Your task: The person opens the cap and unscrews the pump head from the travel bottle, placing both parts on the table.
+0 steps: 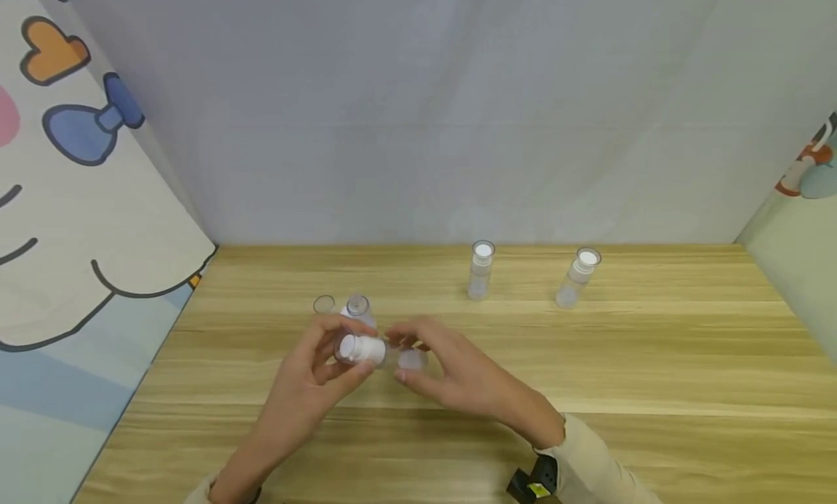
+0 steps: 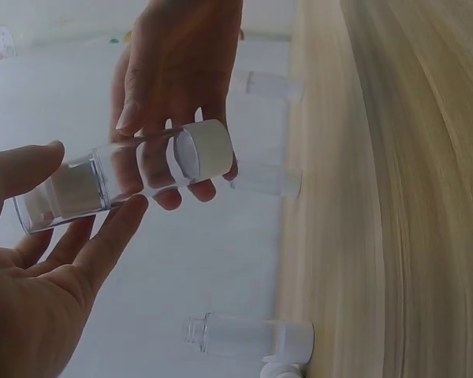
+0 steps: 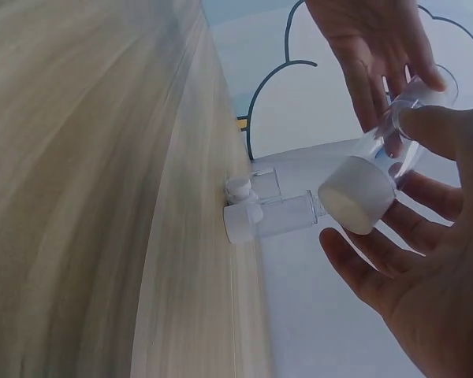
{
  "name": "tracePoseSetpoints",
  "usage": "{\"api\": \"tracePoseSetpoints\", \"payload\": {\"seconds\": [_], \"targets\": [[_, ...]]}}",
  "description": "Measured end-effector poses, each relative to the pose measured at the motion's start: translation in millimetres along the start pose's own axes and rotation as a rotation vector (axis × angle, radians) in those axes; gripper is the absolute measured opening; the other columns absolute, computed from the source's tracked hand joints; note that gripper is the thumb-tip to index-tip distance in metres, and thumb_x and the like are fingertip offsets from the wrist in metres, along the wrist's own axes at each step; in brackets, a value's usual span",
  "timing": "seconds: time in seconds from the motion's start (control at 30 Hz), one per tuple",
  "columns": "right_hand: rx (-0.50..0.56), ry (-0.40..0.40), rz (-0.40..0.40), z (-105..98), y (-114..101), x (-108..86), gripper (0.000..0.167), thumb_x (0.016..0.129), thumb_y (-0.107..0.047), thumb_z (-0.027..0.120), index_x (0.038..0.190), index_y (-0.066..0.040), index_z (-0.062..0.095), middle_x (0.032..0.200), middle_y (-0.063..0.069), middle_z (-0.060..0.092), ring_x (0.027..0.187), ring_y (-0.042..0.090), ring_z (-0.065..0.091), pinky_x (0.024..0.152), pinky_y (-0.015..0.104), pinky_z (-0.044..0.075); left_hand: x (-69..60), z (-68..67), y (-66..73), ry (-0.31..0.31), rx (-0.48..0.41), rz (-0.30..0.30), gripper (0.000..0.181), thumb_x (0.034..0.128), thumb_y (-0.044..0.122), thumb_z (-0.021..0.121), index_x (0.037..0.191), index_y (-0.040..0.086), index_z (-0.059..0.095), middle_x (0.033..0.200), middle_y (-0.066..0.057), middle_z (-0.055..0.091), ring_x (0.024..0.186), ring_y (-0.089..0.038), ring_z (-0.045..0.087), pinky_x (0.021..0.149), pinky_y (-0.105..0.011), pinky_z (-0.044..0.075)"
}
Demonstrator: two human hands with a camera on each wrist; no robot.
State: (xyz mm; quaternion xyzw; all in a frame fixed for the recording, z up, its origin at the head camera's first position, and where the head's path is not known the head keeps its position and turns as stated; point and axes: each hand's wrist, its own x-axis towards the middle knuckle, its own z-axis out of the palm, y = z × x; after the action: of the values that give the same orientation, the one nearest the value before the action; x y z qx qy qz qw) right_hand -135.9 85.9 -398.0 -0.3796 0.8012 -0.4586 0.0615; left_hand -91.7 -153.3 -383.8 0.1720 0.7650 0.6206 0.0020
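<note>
Held bottle (image 1: 370,351) clamped in left hand (image 1: 312,379), right hand (image 1: 447,364) spread apart.
By a slip, uncapped bottle (image 1: 358,307) at eleven o'clock could be toppled.

We see the left hand (image 2: 55,295) pinching a clear bottle (image 2: 122,169) by the end away from its white base, the right hand (image 2: 181,67) behind its body, and an uncapped bottle (image 2: 240,337) standing on the counter (image 2: 410,197) beside a white piece (image 2: 282,368).
</note>
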Motion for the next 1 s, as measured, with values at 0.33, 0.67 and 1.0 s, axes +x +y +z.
{"api": "tracePoseSetpoints", "payload": {"seconds": [0.33,0.67,1.0], "targets": [[-0.042,0.067,-0.015,0,-5,-14.5,0.042,0.097,-0.019,0.076,0.135,-0.012,0.06,0.128,0.001,0.068,0.116,0.018,0.067,0.1,0.032,0.058,-2.0,12.1,0.8,0.006,-0.011,0.042,0.042,0.0953,0.0,0.072,0.131,0.008,0.051,0.133,-0.012,0.061,0.125,-0.011,0.064,0.091,-0.03,0.063],[-0.111,0.145,-0.019,-5,-6,-31.4,0.04,0.094,-0.018,0.079,0.13,-0.014,0.062,0.123,-0.003,0.069,0.113,0.011,0.067,0.097,0.031,0.059,-0.4,23.2,0.7,-0.021,0.035,0.082,0.044,0.095,0.005,0.075,0.133,0.017,0.056,0.132,-0.007,0.063,0.131,-0.023,0.063,0.093,-0.031,0.063],[-0.201,0.176,0.028,-13,-9,-44.5,0.039,0.092,-0.02,0.082,0.127,-0.016,0.063,0.118,-0.005,0.069,0.109,0.01,0.067,0.093,0.03,0.06,5.5,33.5,5.0,0.0,0.325,0.415,0.041,0.0887,-0.001,0.079,0.127,0.011,0.069,0.124,-0.006,0.068,0.111,-0.015,0.069,0.088,-0.025,0.064]]}}
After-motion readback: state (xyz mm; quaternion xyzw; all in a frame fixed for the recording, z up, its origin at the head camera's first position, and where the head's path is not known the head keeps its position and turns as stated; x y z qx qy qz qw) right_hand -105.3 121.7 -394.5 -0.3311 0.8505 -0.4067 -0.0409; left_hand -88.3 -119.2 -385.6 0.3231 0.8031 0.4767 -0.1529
